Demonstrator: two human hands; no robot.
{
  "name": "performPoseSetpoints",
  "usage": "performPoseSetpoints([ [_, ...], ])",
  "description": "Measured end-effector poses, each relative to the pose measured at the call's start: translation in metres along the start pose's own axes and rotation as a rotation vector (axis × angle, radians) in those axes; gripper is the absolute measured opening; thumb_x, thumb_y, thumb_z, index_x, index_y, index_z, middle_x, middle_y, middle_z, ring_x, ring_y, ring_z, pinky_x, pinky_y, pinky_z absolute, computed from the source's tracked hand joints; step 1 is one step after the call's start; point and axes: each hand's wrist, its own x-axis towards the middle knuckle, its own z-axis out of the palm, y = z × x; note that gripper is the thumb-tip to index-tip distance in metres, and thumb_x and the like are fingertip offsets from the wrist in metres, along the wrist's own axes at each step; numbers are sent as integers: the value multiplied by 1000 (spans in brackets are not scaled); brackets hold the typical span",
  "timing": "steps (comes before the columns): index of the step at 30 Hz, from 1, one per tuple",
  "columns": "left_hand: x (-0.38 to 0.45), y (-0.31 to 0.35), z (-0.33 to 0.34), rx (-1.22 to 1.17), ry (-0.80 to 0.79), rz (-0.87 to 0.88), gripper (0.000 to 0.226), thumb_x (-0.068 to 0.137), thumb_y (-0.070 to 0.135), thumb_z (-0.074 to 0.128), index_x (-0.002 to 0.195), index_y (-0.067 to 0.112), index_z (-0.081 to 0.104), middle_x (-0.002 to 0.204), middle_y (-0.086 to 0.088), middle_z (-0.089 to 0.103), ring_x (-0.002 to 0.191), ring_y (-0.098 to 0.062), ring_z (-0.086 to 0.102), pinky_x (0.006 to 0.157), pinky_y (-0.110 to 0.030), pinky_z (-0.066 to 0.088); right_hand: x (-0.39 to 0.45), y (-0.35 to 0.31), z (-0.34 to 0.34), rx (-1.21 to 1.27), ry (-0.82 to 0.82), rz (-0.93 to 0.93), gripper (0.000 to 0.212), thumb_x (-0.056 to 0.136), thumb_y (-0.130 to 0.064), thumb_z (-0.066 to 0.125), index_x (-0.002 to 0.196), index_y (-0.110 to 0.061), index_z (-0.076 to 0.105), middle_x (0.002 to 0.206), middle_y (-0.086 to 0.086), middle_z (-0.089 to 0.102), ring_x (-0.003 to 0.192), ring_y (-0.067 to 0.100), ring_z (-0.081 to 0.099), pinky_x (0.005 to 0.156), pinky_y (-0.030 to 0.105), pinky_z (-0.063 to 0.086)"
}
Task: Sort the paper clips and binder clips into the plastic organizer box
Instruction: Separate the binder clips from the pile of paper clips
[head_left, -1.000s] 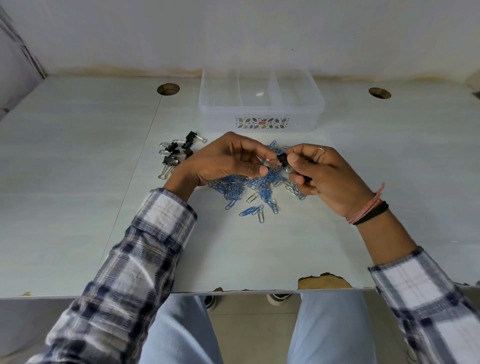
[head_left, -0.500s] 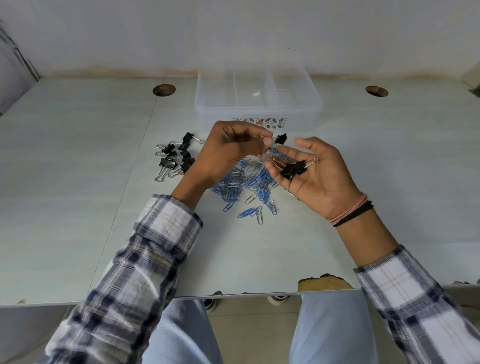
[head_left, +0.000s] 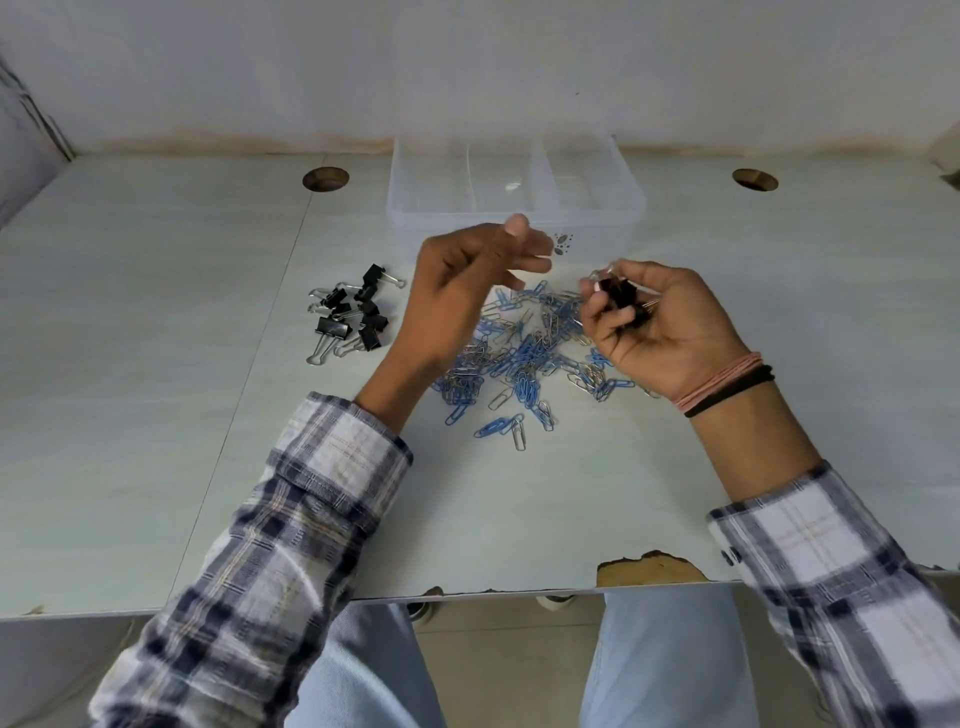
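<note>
Binder clips, small and black with silver wire handles, sit bunched in the person's right hand, which is cupped palm up with its fingers curled closed around them, raised just above the right side of a paper clip pile. Half a second ago this palm lay open with one or two clips on it while the left hand pinched another clip just beside it; now the left hand has nothing in it, thumb and fingers loosely apart and blurred with motion, hovering over the left part of the pile. That suggests the clip has just been passed into the right hand, which is gathering a handful. The pile of blue and silver paper clips is spread across the pale table between the two hands and a little nearer the person. A second group of binder clips lies on the table to the left, apart from the pile. The clear plastic organizer box, divided into compartments, stands at the far edge of the table and looks empty, so sorting into it appears not yet begun.
</note>
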Motion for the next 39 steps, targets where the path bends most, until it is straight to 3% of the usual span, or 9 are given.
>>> performPoseSetpoints([
  [8, 2, -7, -10, -3, 75, -52, 44, 109, 21, 48, 95, -11, 73, 93, -25, 76, 77, -34, 71, 71, -36, 54, 20, -28, -33, -70, 241, -231, 10, 99, -7, 47, 104, 0, 52, 94, 20, 61, 76, 28, 66, 52, 26, 55],
  [13, 2, -5, -10, -7, 84, -64, 45, 108, 23, 49, 92, -11, 74, 90, -25, 76, 73, -32, 70, 72, -39, 54, 20, -43, -48, -358, 390, -430, 6, 94, -3, 55, 91, 1, 59, 87, 18, 62, 68, 27, 66, 54, 27, 56],
  [22, 1, -9, -8, 4, 50, -76, 43, 107, 22, 53, 90, -12, 74, 87, -27, 75, 70, -34, 69, 71, -42, 55, 18, -25, -43, -1128, 356, -700, 16, 84, -18, 62, 73, -22, 72, 83, -2, 70, 85, 17, 65, 80, 32, 56],
  [25, 1, -10, -8, 18, 41, -92, 40, 106, 20, 55, 91, -12, 74, 87, -28, 75, 68, -32, 68, 70, -39, 56, 16, -26, -44, -1163, 350, -695, 29, 86, -30, 64, 84, -2, 72, 86, 19, 70, 78, 17, 61, 76, 35, 53],
  [27, 0, -11, -7, 22, 33, -103, 39, 105, 19, 56, 90, -11, 74, 86, -28, 75, 68, -32, 67, 70, -40, 55, 13, -30, -43, -1086, 299, -668, 48, 89, -35, 62, 98, 12, 64, 105, 34, 66, 89, 26, 68, 92, 43, 54],
  [30, 0, -13, -6, 35, 9, -117, 39, 105, 19, 56, 89, -12, 73, 84, -27, 75, 68, -33, 66, 69, -42, 53, 3, -39, -40, -992, 227, -588, 35, 99, -31, 53, 110, -2, 70, 112, 18, 72, 108, 23, 70, 103, 40, 49],
  [32, -1, -13, -6, 56, -14, -119, 40, 105, 21, 56, 89, -11, 73, 84, -25, 75, 67, -32, 66, 68, -41, 52, -4, -44, -37, -967, 193, -585, 26, 100, -26, 51, 108, -10, 70, 112, 12, 73, 108, 20, 71, 103, 40, 50],
  [35, -2, -11, -7, 104, -49, -130, 37, 105, 21, 57, 90, -8, 74, 85, -20, 77, 67, -28, 66, 64, -36, 50, -12, -44, -31, -991, 183, -643, 20, 98, -13, 53, 106, -8, 70, 110, 18, 72, 103, 27, 72, 94, 40, 57],
  [39, -3, -5, -12, 183, -92, -206, 26, 102, 21, 62, 99, -1, 76, 93, -13, 79, 72, -23, 67, 62, -30, 50, -19, -33, -21, -1240, 137, -697, 16, 92, -7, 60, 103, -9, 72, 103, 22, 73, 87, 25, 69, 79, 37, 60],
])
